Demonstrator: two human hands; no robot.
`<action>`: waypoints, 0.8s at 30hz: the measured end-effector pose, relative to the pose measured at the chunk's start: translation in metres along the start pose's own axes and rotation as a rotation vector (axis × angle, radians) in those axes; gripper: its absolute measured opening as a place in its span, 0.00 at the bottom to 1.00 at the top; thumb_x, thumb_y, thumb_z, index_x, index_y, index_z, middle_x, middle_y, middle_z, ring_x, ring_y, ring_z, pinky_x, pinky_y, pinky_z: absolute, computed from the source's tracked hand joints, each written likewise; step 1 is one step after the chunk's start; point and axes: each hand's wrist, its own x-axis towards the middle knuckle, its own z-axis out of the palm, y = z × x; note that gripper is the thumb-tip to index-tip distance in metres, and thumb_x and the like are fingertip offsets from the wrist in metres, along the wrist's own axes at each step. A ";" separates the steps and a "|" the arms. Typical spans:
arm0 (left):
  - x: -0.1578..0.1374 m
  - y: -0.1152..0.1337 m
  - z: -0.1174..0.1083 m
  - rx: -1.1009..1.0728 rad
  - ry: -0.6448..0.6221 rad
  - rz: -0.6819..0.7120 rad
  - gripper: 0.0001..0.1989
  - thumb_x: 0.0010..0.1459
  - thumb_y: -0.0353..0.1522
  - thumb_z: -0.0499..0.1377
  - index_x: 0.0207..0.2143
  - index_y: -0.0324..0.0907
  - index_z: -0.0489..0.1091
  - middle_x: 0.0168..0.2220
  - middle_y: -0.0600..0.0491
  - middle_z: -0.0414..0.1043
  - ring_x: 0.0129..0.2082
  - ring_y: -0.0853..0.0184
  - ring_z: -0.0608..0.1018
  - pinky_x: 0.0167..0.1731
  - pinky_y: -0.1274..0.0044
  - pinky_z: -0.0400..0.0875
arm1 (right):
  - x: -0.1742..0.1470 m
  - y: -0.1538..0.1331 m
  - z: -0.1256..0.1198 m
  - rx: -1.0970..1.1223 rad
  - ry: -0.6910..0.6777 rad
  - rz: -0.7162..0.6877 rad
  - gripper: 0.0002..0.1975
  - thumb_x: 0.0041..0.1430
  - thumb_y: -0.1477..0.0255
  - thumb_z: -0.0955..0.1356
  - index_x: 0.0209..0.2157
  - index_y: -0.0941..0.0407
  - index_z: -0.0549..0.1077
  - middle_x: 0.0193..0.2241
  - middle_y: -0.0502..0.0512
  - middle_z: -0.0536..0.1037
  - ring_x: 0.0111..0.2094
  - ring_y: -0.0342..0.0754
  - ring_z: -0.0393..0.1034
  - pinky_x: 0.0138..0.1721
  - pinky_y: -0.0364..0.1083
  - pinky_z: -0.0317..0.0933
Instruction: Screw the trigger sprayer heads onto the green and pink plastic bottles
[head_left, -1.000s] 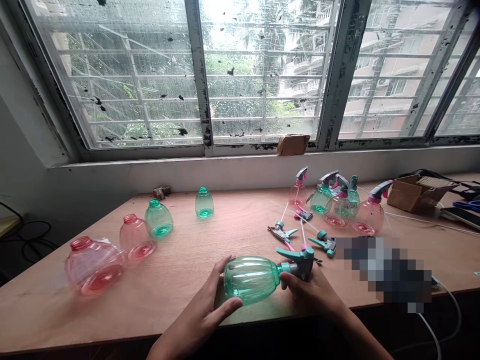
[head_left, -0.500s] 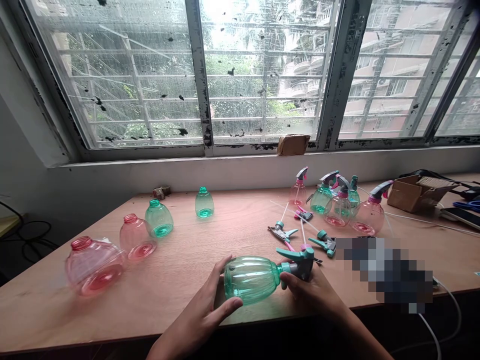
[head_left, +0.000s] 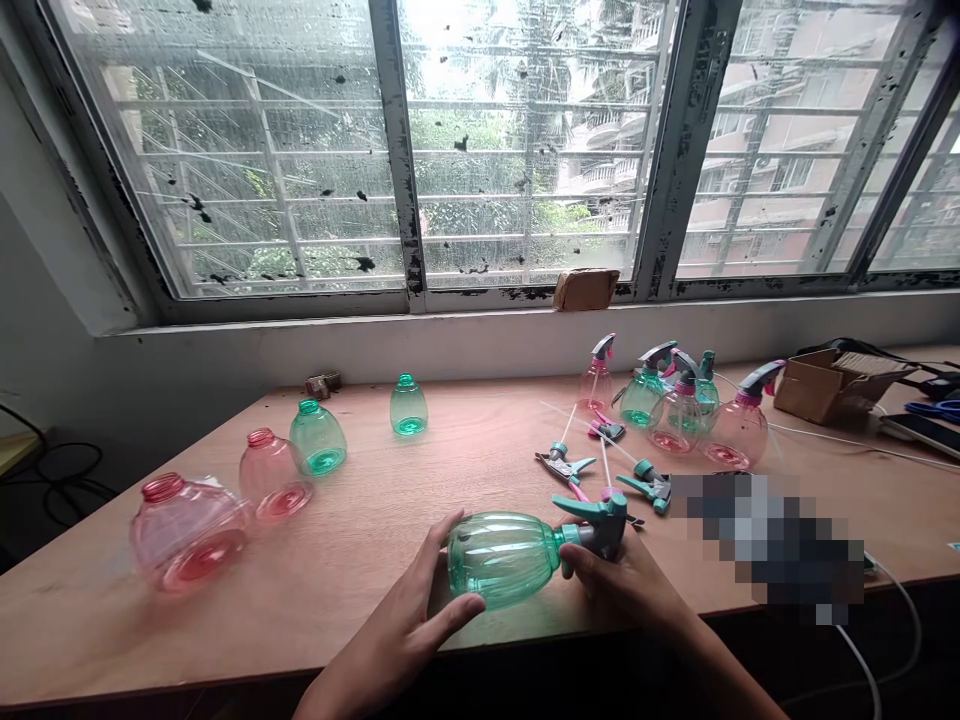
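A clear green spray bottle (head_left: 506, 558) lies sideways between my hands above the table's front edge, its base to the left. My left hand (head_left: 424, 590) cups the base end, thumb below and fingers behind it. At the neck, my right hand (head_left: 619, 575) grips the grey and teal trigger sprayer (head_left: 604, 525), which sits on the bottle's mouth; some of its fingers are hidden. Just beyond lie loose sprayer heads with thin tubes, among them a teal one (head_left: 651, 487) and another teal one (head_left: 562, 463).
Open-necked bottles stand on the left: a large pink one (head_left: 191, 535), a smaller pink one (head_left: 274, 475) and two green ones. Several bottles with sprayers, such as a pink one (head_left: 735, 435), stand back right beside a cardboard box (head_left: 832, 390). A blurred-out patch covers the right front.
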 end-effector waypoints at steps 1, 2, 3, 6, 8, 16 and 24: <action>0.000 0.000 0.000 -0.004 -0.001 0.000 0.35 0.67 0.45 0.58 0.69 0.57 0.45 0.71 0.52 0.51 0.69 0.53 0.60 0.67 0.63 0.57 | 0.000 0.000 0.000 0.001 -0.005 0.001 0.16 0.56 0.58 0.75 0.34 0.57 0.77 0.22 0.50 0.76 0.21 0.42 0.60 0.23 0.43 0.52; 0.000 0.000 0.000 -0.010 -0.002 0.001 0.35 0.66 0.45 0.58 0.69 0.58 0.45 0.71 0.52 0.51 0.69 0.53 0.60 0.67 0.63 0.57 | -0.001 -0.001 0.000 -0.004 -0.010 0.002 0.16 0.56 0.58 0.75 0.33 0.57 0.77 0.22 0.50 0.75 0.21 0.42 0.60 0.23 0.43 0.52; 0.000 -0.001 0.000 -0.017 -0.001 0.002 0.35 0.66 0.44 0.59 0.69 0.58 0.45 0.71 0.52 0.51 0.69 0.53 0.60 0.67 0.63 0.58 | -0.001 -0.001 0.000 -0.013 -0.020 0.004 0.16 0.56 0.58 0.74 0.31 0.57 0.77 0.23 0.50 0.75 0.22 0.42 0.60 0.24 0.43 0.52; 0.001 -0.002 0.000 -0.037 0.002 0.009 0.35 0.65 0.44 0.60 0.69 0.58 0.46 0.71 0.53 0.52 0.68 0.52 0.60 0.66 0.63 0.59 | -0.001 -0.002 -0.001 -0.049 -0.044 0.010 0.19 0.58 0.57 0.73 0.25 0.57 0.75 0.23 0.51 0.74 0.22 0.42 0.60 0.24 0.43 0.52; 0.001 -0.002 0.000 -0.041 0.005 0.013 0.35 0.65 0.42 0.61 0.68 0.59 0.46 0.71 0.53 0.52 0.68 0.53 0.61 0.66 0.63 0.59 | -0.001 -0.003 -0.002 -0.072 -0.046 0.017 0.20 0.58 0.56 0.73 0.23 0.57 0.74 0.23 0.51 0.74 0.22 0.42 0.59 0.24 0.44 0.52; 0.002 -0.002 0.003 0.050 0.017 0.044 0.42 0.62 0.34 0.64 0.68 0.62 0.42 0.72 0.55 0.46 0.69 0.52 0.57 0.67 0.62 0.57 | -0.001 -0.005 -0.003 -0.140 -0.051 0.018 0.21 0.58 0.55 0.72 0.23 0.57 0.74 0.23 0.51 0.74 0.23 0.43 0.60 0.25 0.44 0.53; 0.002 -0.009 0.001 0.047 0.003 0.052 0.42 0.64 0.43 0.62 0.71 0.57 0.39 0.74 0.50 0.42 0.71 0.49 0.53 0.69 0.58 0.50 | -0.002 -0.006 -0.002 -0.136 -0.030 0.013 0.18 0.57 0.55 0.73 0.31 0.58 0.78 0.23 0.51 0.76 0.23 0.44 0.63 0.26 0.44 0.56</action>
